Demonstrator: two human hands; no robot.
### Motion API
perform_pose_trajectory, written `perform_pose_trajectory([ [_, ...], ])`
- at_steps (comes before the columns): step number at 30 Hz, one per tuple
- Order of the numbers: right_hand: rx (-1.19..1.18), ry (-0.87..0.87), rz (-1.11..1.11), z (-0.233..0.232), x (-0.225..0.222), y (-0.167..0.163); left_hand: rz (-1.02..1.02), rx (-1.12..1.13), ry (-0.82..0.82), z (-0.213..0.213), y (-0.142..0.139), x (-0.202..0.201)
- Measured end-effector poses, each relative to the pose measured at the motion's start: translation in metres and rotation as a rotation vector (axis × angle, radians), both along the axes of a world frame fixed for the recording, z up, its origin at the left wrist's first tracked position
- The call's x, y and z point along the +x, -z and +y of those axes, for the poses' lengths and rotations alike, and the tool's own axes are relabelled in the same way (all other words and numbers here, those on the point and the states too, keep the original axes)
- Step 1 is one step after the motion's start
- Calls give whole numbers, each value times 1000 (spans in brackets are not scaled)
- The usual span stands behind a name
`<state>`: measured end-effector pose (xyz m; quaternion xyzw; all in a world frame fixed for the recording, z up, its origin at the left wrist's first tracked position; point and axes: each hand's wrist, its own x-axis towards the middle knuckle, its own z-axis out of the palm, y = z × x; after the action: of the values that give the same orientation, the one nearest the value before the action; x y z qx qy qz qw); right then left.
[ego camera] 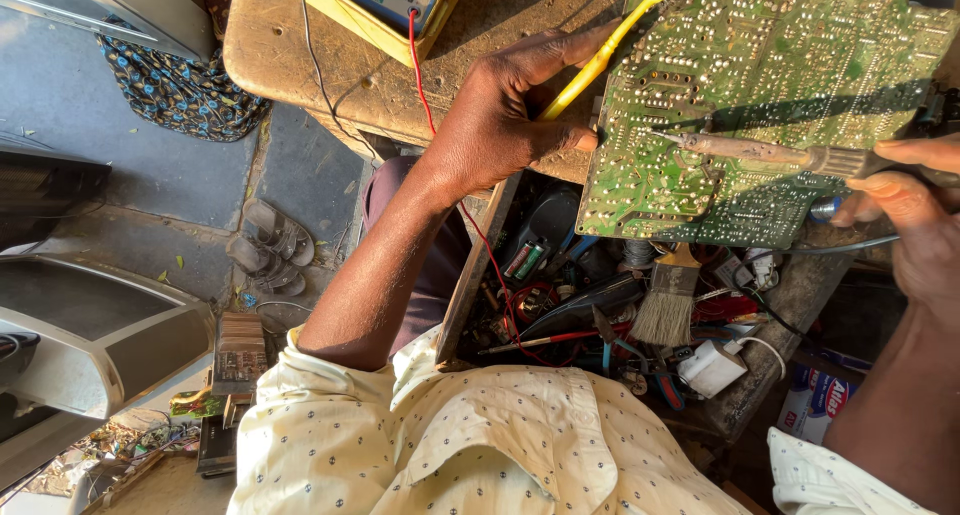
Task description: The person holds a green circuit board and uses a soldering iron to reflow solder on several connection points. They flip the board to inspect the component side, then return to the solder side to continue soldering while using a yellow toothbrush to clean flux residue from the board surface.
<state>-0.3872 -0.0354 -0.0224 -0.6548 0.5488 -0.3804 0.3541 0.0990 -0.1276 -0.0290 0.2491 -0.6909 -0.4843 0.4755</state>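
Observation:
A large green circuit board (780, 65) lies solder side up on a worn wooden bench (300, 65). My left hand (500, 115) grips the board's left edge with the thumb and holds a yellow tool (600, 55) that slants up to the right. My right hand (910, 205) holds a soldering iron (760, 150) by its handle. The iron's tip touches the solder side near the board's left part.
A yellow and blue meter (385, 0) with a red lead (420, 75) sits at the bench's far side. Below the board an open drawer (600, 315) holds a paintbrush (668, 300), wires, batteries and a white adapter (710, 367). Sandals (270, 245) lie on the floor at left.

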Motion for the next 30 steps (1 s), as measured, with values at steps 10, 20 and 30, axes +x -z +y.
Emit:
perform_pose_trajectory([
  [10,-162,51,-30,18,77,-31,11,11,12,0,-3,0],
  [20,-172,131,-36,27,106,-37,-215,-229,-371,35,-23,-5],
  [30,-198,103,-51,25,118,-34,-667,-265,-442,93,-27,-26],
])
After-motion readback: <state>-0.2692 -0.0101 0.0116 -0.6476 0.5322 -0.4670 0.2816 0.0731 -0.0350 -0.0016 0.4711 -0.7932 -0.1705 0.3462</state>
